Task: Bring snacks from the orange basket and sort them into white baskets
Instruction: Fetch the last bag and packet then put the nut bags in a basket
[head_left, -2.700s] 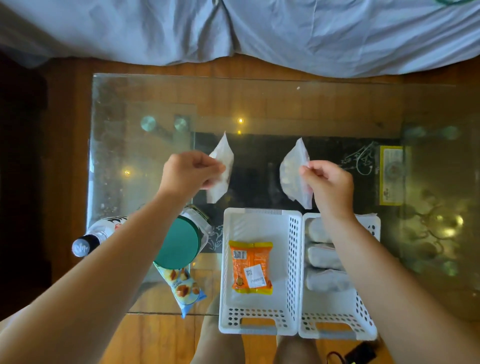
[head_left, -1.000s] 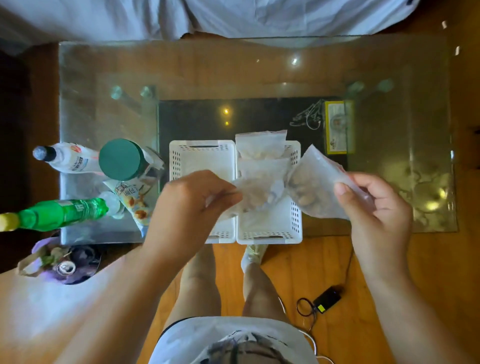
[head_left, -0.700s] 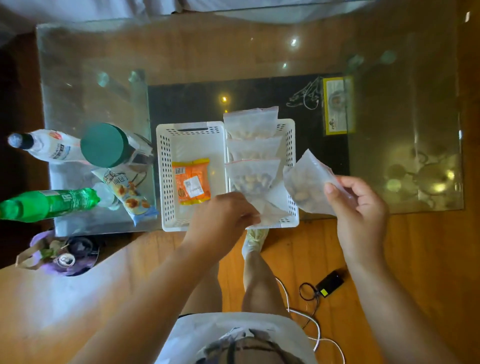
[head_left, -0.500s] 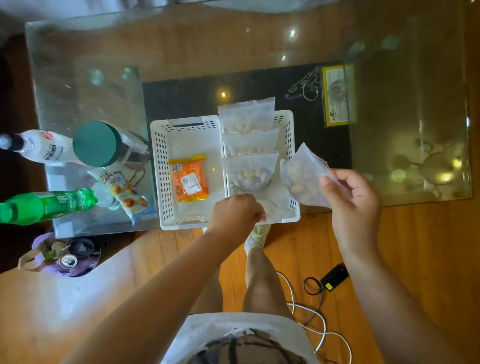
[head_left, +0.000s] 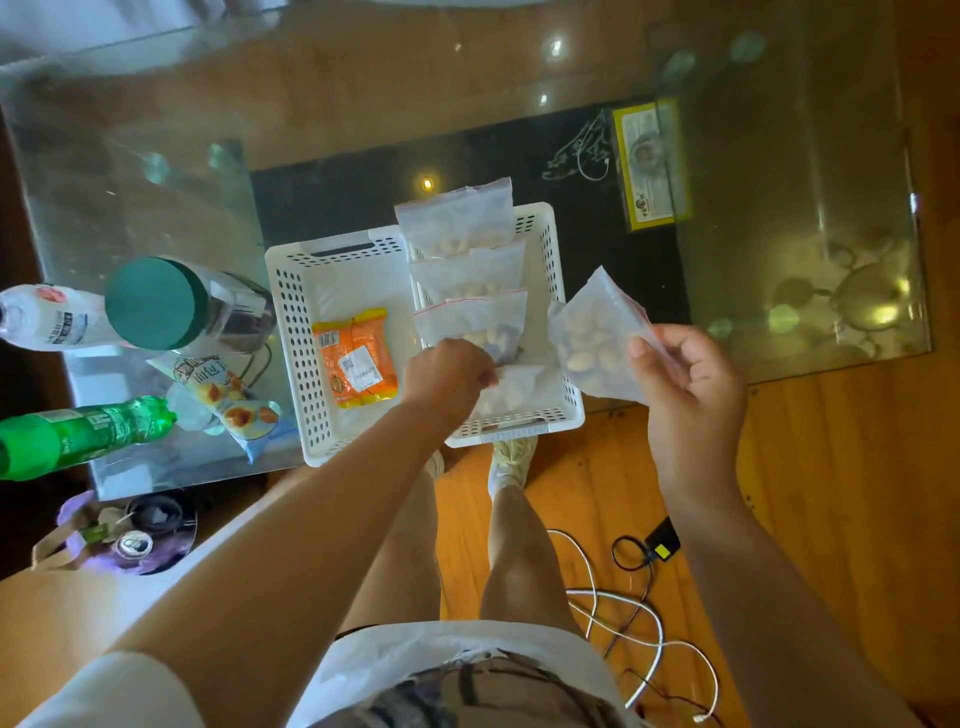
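While clutching bags (head_left: 597, 338), both hands (head_left: 685, 384).

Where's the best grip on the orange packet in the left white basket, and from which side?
Probably from straight above: the orange packet lies flat on the floor of the left white basket, whose walls block any sideways reach. Pinch its crimped top edge, which has bare basket floor beyond it for fingertips to slip under.

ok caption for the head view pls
Left hand sets a clear nut bag into the right white basket; right hand holds another.
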